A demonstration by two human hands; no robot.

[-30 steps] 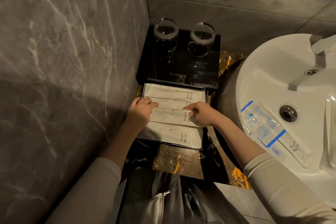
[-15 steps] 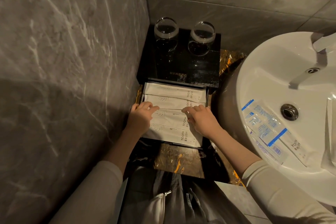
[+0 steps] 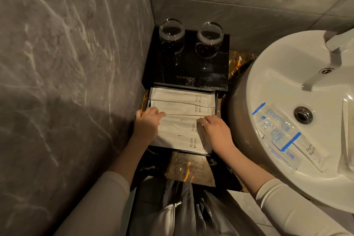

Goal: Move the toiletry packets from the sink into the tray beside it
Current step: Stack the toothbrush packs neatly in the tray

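A black tray (image 3: 216, 101) beside the sink holds several white toothbrush packets (image 3: 178, 108) laid in rows. My left hand (image 3: 146, 125) rests on their left ends and my right hand (image 3: 215, 133) on the right end of the third packet (image 3: 180, 122); both press down with bent fingers and lift nothing. The white sink (image 3: 277, 86) on the right still holds clear packets with blue print (image 3: 275, 130) and one white toothbrush packet (image 3: 310, 152) near the drain (image 3: 303, 115).
Two glasses (image 3: 171, 32) (image 3: 209, 37) stand on the black box (image 3: 185, 71) behind the tray. Grey marble walls close in at the left and back. A tap (image 3: 337, 42) overhangs the sink. A dark veined counter (image 3: 191, 168) lies below the tray.
Both hands have slid a little towards me along the packets in the tray, the right hand from the packet's upper edge down onto its right end. The packets lie flatter.
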